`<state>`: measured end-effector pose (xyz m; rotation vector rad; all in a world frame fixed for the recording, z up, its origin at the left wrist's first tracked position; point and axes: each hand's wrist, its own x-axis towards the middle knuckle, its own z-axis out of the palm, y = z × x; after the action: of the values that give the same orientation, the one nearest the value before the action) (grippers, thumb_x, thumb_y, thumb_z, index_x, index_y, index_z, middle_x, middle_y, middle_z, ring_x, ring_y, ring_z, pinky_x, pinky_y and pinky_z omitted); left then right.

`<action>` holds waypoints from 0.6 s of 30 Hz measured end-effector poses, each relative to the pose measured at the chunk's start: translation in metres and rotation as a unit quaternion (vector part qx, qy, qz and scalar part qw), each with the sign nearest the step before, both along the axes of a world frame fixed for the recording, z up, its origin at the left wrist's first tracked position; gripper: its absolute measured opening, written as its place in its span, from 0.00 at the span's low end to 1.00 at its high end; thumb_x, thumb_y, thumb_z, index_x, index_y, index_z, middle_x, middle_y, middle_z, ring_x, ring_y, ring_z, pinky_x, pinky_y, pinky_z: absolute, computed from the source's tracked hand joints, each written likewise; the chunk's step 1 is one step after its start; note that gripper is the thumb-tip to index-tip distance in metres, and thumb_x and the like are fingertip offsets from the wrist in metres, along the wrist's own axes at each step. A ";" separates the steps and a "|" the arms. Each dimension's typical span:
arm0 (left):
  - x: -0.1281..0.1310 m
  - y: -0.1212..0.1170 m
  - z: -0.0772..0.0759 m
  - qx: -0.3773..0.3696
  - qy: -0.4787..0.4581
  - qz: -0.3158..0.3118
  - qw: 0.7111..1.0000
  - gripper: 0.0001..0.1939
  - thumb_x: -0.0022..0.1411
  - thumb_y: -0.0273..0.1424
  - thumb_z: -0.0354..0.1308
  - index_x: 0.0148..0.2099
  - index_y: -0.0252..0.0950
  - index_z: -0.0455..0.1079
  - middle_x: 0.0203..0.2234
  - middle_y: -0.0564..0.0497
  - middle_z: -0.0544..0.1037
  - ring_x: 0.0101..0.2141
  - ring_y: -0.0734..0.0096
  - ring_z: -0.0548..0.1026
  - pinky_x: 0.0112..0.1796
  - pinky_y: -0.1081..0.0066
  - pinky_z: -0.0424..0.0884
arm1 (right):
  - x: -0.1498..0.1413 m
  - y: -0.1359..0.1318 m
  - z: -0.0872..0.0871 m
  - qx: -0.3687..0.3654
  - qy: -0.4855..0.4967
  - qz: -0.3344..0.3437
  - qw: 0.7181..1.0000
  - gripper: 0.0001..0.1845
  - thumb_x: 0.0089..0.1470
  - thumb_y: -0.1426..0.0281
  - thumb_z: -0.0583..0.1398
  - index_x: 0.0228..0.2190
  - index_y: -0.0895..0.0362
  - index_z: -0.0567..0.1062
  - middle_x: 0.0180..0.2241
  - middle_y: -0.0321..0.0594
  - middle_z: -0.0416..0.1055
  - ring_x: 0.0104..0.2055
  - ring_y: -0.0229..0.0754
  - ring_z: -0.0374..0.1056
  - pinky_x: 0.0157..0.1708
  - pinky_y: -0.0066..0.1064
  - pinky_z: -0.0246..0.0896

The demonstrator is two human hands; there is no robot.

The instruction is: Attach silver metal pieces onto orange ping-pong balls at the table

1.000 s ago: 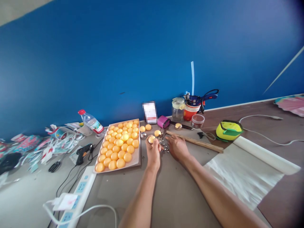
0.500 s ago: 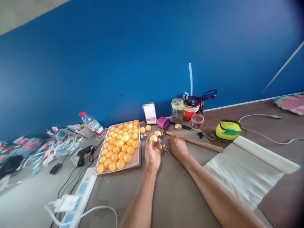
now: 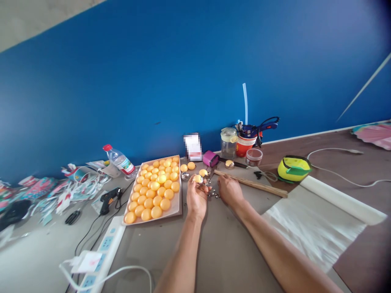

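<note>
Head view: left hand [image 3: 197,202] has fingers clamped on a part-silver orange ball [image 3: 197,179] at palm's twelve o'clock; right hand [image 3: 231,190], fingers' grip, can't tell; grey bench [image 3: 221,248], blue wall [image 3: 152,81] at twelve.

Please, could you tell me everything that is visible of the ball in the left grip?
The ball looks like smooth plastic. Its upper part is orange and rounded; shiny silvery pieces appear around its lower part, too small to identify. Its underside is hidden. It sits at the fingers of the left grip, which touch it, to the right of the tray.
</note>
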<state>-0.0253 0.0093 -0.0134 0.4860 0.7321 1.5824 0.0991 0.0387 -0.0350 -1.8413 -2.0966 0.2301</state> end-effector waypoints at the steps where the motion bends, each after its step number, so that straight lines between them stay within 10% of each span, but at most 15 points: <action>1: 0.000 0.000 0.000 -0.001 -0.002 0.000 1.000 0.15 0.55 0.38 0.57 0.44 0.39 0.63 0.27 0.52 0.74 0.20 0.78 0.67 0.33 0.68 0.69 | 0.001 0.000 -0.001 0.005 0.009 0.004 1.000 0.13 0.55 0.76 0.48 0.33 0.60 0.73 0.35 0.48 0.72 0.36 0.44 0.69 0.35 0.31 0.54; 11: 0.000 0.000 -0.001 -0.010 -0.016 0.002 1.000 0.17 0.54 0.36 0.58 0.45 0.39 0.62 0.28 0.52 0.75 0.20 0.77 0.68 0.34 0.66 0.69 | 0.003 0.007 -0.015 0.062 0.246 -0.006 0.967 0.08 0.44 0.76 0.51 0.23 0.57 0.70 0.23 0.38 0.69 0.27 0.39 0.65 0.30 0.28 0.56; 18: 0.000 0.001 -0.002 -0.010 -0.026 0.003 1.000 0.15 0.54 0.34 0.58 0.45 0.40 0.63 0.27 0.53 0.73 0.20 0.77 0.67 0.34 0.65 0.69 | 0.003 0.006 -0.001 0.045 0.466 0.031 0.883 0.14 0.43 0.69 0.54 0.33 0.57 0.75 0.30 0.40 0.73 0.30 0.41 0.66 0.32 0.31 0.60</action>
<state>-0.0254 0.0108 -0.0158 0.4261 0.7103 1.5858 0.1018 0.0445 -0.0357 -1.2081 -1.4281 0.8278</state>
